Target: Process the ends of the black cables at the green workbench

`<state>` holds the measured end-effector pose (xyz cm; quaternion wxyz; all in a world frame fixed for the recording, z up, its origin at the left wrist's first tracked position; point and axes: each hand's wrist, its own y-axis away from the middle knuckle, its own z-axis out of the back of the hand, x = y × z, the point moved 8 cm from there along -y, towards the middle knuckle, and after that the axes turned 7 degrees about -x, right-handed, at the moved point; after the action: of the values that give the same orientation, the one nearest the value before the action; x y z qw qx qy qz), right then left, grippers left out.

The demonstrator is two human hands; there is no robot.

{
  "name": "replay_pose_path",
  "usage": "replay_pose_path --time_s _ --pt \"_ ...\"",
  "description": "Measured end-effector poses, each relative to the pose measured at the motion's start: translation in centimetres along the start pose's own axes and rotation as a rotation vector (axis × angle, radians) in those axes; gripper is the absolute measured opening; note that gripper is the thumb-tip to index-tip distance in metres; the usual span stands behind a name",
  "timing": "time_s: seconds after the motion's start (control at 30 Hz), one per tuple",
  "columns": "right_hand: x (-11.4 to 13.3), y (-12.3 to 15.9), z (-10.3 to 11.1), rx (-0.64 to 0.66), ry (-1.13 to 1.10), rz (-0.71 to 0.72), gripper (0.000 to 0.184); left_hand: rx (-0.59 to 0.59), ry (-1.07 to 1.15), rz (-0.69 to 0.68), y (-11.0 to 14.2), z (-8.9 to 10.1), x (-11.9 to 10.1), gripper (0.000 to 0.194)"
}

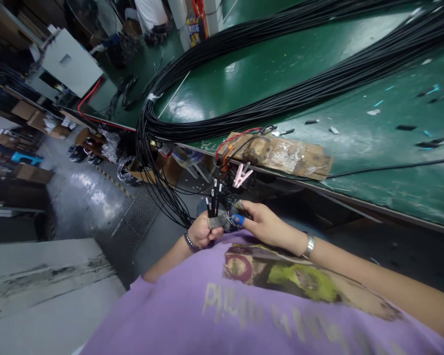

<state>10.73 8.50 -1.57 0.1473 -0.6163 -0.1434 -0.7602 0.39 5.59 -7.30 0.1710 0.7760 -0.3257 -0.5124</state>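
Observation:
My left hand (203,230) is closed around several black cables (213,199) whose pale-tipped ends stick up above the fist. A grey finger cover wraps its thumb. Between my hands, thin light wire ends (229,217) fan out from the left thumb. My right hand (268,224) meets them from the right, its blue-covered thumb and grey-covered finger bent together at the wires; the exact pinch is too small to make out. Just beyond, a pink clip (241,176) hangs by the table edge below a worn wooden board (281,155).
A long bundle of black cables (222,129) loops over the green table (281,64) and drapes off its edge. Cut scraps (406,127) lie at the right. A white machine (72,63) and a person in white (150,17) are farther back. Boxes (35,118) stand left.

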Motion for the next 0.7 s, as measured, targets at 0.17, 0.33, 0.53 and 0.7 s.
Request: replay_pose_path --time_s 0.17,0.33,0.53,0.7 --pt "0.2 0.2 -0.1 0.078 0.096 0.071 0.011 -0.015 -0.048 0.021 0.2 -0.1 0.2 0.035" --pt "0.8 0.1 -0.3 0.167 0.155 0.146 0.009 0.004 -0.097 0.052 0.3 -0.4 0.6 0.035" --pt "1.3 -0.4 1.2 0.065 0.603 0.238 0.016 0.010 -0.049 0.034 -0.1 -0.3 0.5 0.035" --pt "-2.3 -0.9 5.8 -0.148 0.623 0.004 0.009 0.056 0.048 -0.013 0.7 0.4 -0.3 0.037"
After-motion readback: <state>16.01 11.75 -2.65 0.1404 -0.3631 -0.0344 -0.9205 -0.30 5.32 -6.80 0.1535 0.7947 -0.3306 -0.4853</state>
